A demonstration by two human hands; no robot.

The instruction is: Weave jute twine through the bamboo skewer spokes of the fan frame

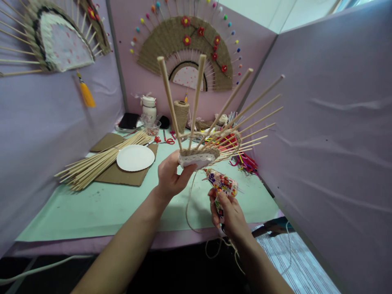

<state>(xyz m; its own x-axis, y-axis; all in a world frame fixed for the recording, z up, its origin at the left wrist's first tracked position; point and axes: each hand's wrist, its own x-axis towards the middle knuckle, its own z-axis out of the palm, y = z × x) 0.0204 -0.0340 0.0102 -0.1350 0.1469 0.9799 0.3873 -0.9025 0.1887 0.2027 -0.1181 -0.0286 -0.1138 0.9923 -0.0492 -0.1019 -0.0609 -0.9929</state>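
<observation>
My left hand [170, 175] grips the base of a half-made fan [199, 158], a small half-round with lace and jute cord along its edge. Several wooden sticks [199, 94] spread upward and to the right from it. A loop of jute twine [240, 141] crosses the sticks, and a loose strand hangs below. In my right hand [228, 210] is a glue gun [223, 183] covered in colourful decorations. Its nozzle points up and left, just beneath the fan's base; whether it touches cannot be made out.
A bundle of sticks [105, 163] and a white oval disc [135, 158] lie on cardboard [131, 177] at left. Behind stand a twine spool [181, 114] and a white bottle [149, 108]. Red scissors [169, 141] lie mid-table. Pipe cleaners [246, 161] are at right. Finished fans [153, 45] hang on the walls.
</observation>
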